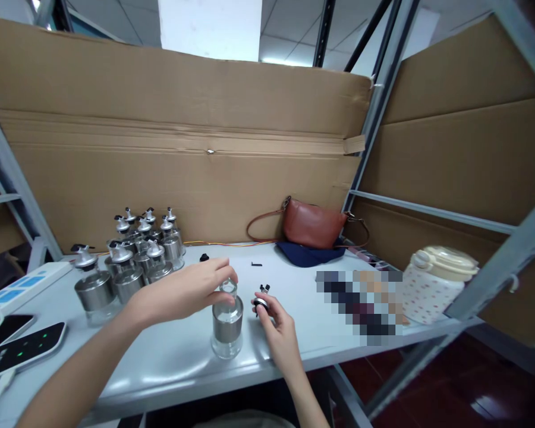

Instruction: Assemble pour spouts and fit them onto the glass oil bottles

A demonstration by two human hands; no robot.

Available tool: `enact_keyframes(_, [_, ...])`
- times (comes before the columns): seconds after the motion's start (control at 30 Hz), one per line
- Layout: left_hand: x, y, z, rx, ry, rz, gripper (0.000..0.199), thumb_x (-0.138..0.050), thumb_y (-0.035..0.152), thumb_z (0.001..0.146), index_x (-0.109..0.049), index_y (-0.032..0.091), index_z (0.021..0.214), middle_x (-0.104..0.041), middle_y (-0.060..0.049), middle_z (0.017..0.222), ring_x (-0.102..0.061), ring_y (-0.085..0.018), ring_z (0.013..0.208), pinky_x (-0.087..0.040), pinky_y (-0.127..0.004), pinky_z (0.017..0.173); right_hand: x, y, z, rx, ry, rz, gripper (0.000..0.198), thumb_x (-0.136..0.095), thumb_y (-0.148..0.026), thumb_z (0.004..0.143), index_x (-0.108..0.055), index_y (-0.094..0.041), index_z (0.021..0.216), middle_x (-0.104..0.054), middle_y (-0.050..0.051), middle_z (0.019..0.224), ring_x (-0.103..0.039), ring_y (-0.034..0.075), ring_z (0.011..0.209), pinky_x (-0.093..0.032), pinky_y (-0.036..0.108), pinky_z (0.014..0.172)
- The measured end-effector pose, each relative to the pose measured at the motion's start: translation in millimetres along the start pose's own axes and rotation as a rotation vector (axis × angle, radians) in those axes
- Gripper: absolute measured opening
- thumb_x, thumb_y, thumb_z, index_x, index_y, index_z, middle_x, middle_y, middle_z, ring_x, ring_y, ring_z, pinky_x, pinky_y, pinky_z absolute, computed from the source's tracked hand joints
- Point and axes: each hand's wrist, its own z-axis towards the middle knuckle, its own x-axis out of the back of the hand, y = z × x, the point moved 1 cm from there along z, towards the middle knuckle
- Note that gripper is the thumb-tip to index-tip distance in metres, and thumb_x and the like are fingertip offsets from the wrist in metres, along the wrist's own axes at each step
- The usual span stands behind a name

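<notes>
A cardboard wall rises behind the white table, where a cluster of metal-banded glass bottles with spouts stands at the left rear. Near the front edge, a single bottle stands upright, the left hand gripping its glass neck from above. Just right of it, the right hand pinches a small black-and-silver spout, apart from the bottle.

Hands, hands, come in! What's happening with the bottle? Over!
Left hand gripping glass bottle by neck; right hand pinching spout cap. Glass bottle upright, uncapped. Capped bottles off left, seemingly out of the way.
</notes>
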Motion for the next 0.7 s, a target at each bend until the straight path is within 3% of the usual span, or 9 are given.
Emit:
enact_keyframes(0.1, [-11, -9, 8, -0.008, -0.003, -0.185, 0.027, -0.046, 0.044, 0.089, -0.05, 0.02, 0.099, -0.053, -0.004, 0.098, -0.05, -0.015, 0.08, -0.038, -0.026, 0.069, -1, -3, -2, 0.03, 0.045, -0.025, 0.034, -0.05, -0.041, 0.088, -0.063, -0.016, 0.107, -0.067, 0.011, 0.105, -0.063, 0.02, 0.088, -0.051, 0.033, 0.078])
enact_keyframes(0.2, [-36, -19, 17, -0.072, 0.0, -0.561, 0.025, -0.044, 0.042, 0.09, -0.043, 0.02, 0.1, -0.055, -0.005, 0.103, -0.051, -0.016, 0.089, -0.04, -0.029, 0.077, -1, -6, -5, 0.115, 0.104, -0.061, 0.033, -0.05, -0.038, 0.088, -0.058, -0.018, 0.114, -0.064, 0.011, 0.115, -0.061, 0.021, 0.096, -0.05, 0.035, 0.083])
enact_keyframes(0.33, [-71, -25, 25, -0.154, 0.12, -0.996, 0.026, -0.044, 0.044, 0.09, -0.034, 0.02, 0.095, -0.06, -0.005, 0.089, -0.055, -0.016, 0.088, -0.041, -0.032, 0.078, 1, -23, 0, 0.294, 0.137, -0.066, 0.037, -0.052, -0.031, 0.089, -0.048, -0.022, 0.125, -0.058, 0.012, 0.126, -0.059, 0.021, 0.104, -0.05, 0.036, 0.085])
enact_keyframes(0.47, [-88, -25, 32, -0.107, 0.24, -1.065, 0.029, -0.053, 0.043, 0.086, -0.036, 0.02, 0.092, -0.055, 0.001, 0.072, -0.054, -0.013, 0.071, -0.041, -0.026, 0.067, 5, -56, 17, 0.511, 0.079, -0.097, 0.047, -0.051, -0.024, 0.089, -0.038, -0.026, 0.134, -0.052, 0.011, 0.132, -0.055, 0.021, 0.114, -0.048, 0.04, 0.093])
enact_keyframes(0.6, [-94, -24, 41, -0.042, 0.394, -1.063, 0.034, -0.063, 0.041, 0.078, -0.042, 0.018, 0.091, -0.05, 0.003, 0.07, -0.048, -0.009, 0.06, -0.039, -0.021, 0.058, 0, -76, 35, 0.757, -0.116, -0.249, 0.051, -0.051, -0.019, 0.087, -0.037, -0.024, 0.136, -0.051, 0.013, 0.134, -0.048, 0.023, 0.125, -0.043, 0.042, 0.101])
enact_keyframes(0.7, [-98, -23, 47, -0.018, 0.465, -1.08, 0.038, -0.068, 0.037, 0.071, -0.047, 0.017, 0.095, -0.051, 0.003, 0.071, -0.049, -0.009, 0.062, -0.042, -0.021, 0.058, -5, -75, 42, 0.799, -0.183, -0.275, 0.05, -0.05, -0.018, 0.088, -0.037, -0.023, 0.135, -0.052, 0.014, 0.132, -0.049, 0.022, 0.124, -0.045, 0.04, 0.099])
